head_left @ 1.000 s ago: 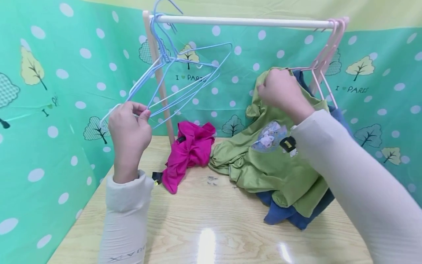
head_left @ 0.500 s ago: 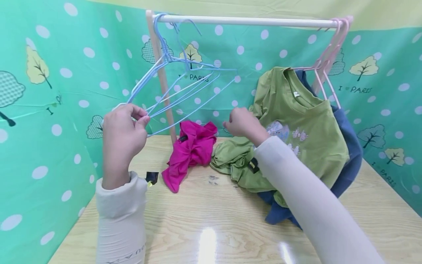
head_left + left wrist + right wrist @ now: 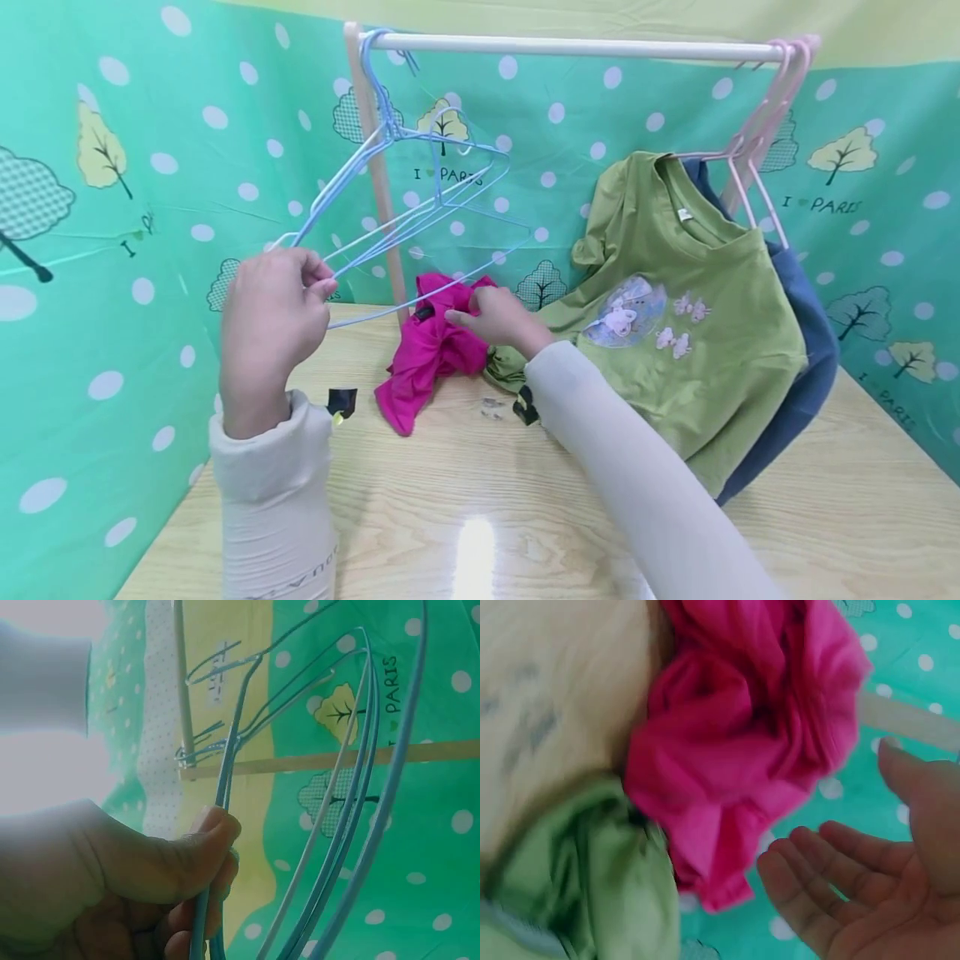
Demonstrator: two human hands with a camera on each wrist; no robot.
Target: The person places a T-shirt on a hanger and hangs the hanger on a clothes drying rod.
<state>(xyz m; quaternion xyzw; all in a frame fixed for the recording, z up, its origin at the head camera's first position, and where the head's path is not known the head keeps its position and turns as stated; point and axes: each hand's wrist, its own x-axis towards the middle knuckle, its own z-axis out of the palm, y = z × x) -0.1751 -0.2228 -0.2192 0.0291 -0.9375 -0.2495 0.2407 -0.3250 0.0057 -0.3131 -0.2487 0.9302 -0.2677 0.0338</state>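
Observation:
My left hand (image 3: 273, 325) pinches a thin blue clothes hanger (image 3: 227, 776) between thumb and fingers at one side; its hook hangs free below the rod in the head view. Beside it, several blue and white hangers (image 3: 389, 108) hang at the rod's left end. My right hand (image 3: 501, 318) is at the crumpled magenta garment (image 3: 414, 375) on the table. In the right wrist view its fingers (image 3: 817, 862) are extended close beside the cloth (image 3: 720, 757), with a small gap showing. A green T-shirt (image 3: 727, 292) hangs on the right.
A white rod (image 3: 570, 47) on wooden posts spans the back. Pink hangers (image 3: 761, 187) hang at its right end, and a blue garment (image 3: 813, 333) shows behind the green shirt, whose sleeve lies near the magenta cloth. A black patch (image 3: 342, 402) is by my left sleeve.
My right hand has left the green shirt's collar and come down leftward to the magenta garment. The pinched hanger's hook has dropped from above the rod to below it.

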